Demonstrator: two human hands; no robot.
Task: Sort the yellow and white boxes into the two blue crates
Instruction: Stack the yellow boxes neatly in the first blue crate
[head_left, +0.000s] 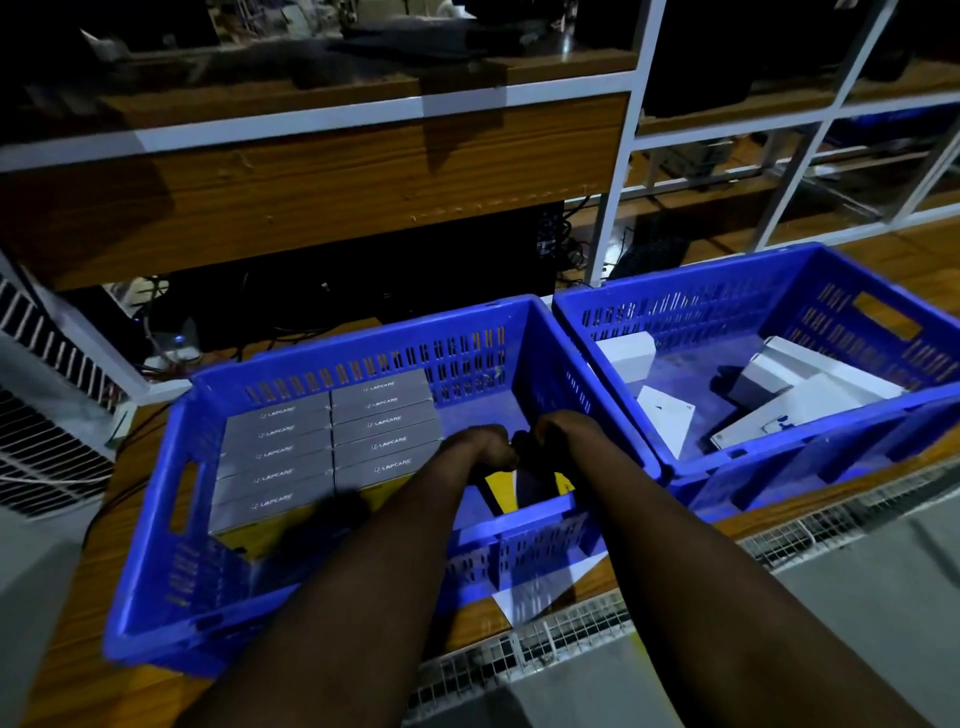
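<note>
Both my hands reach into the left blue crate (156, 519). My left hand (480, 447) and my right hand (553, 434) curl side by side over the top edge of an upright yellow box (501, 491), gripping it near the crate's right front. The fingertips are hidden behind the box. Beside it, two neat rows of yellow boxes with grey tops (332, 441) fill the crate's left and middle. The right blue crate (883, 410) holds several white boxes (800, 400) lying loosely at angles.
Both crates sit on a wooden surface (67, 623) with a metal mesh strip (571, 634) along its front. A white sheet (540, 587) lies under the left crate's front. Behind stand a wooden shelf panel (311, 192), cables and white frame posts (618, 171). A white slatted grille (47, 400) is at left.
</note>
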